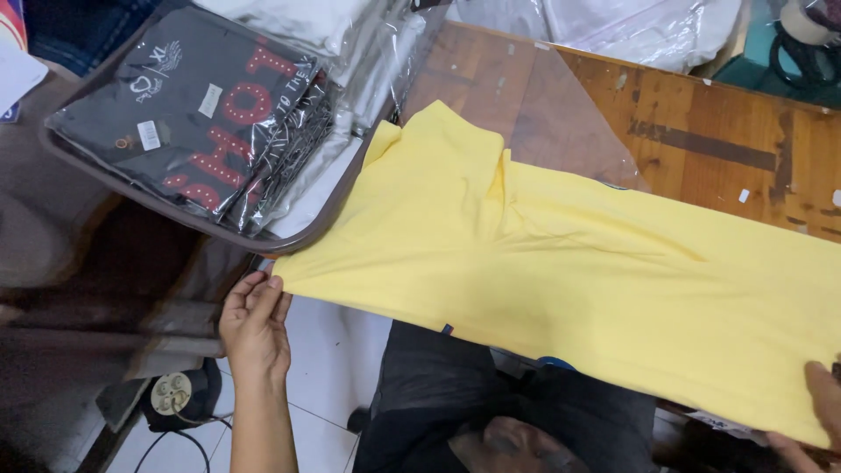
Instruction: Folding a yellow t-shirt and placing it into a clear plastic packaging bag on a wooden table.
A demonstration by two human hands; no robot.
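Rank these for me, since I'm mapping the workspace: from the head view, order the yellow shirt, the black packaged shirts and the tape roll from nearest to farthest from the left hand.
1. Yellow shirt: its corner is pinched by the left hand.
2. Black packaged shirts: above the hand, in the clear zip bag at upper left.
3. Tape roll: far top right corner, across the wooden table.

A scuffed brown wooden worktop [701, 131] fills the upper right; below its near edge lies white tiled floor [324, 368].
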